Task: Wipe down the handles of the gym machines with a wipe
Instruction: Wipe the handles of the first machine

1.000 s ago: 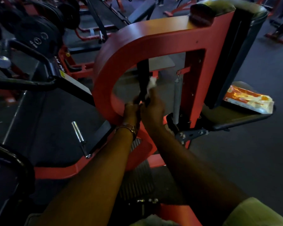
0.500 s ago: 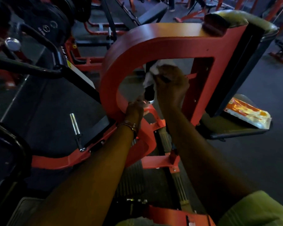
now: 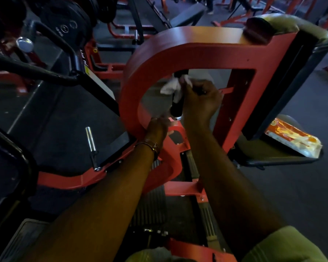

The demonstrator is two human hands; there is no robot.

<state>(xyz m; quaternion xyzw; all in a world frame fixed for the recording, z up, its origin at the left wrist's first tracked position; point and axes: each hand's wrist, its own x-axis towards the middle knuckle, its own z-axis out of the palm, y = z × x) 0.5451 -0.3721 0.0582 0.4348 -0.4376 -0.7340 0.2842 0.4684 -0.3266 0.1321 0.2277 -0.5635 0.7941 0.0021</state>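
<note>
Both hands work: right hand [image 3: 201, 101] fingers clutch wipe [image 3: 171, 86] around handle [image 3: 176, 107]; left hand [image 3: 157, 126] grips frame [image 3: 133, 87].

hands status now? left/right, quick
Left hand: fingers curled on the red frame below the black handle.
Right hand: grips the white wipe against the handle.

right hand [image 3: 201, 103] slid that crumpled white wipe [image 3: 171, 86] from the bottom of the short black handle grip [image 3: 176, 107] up to its top, left hand [image 3: 157, 127] dropped off the grip's lower end
</note>
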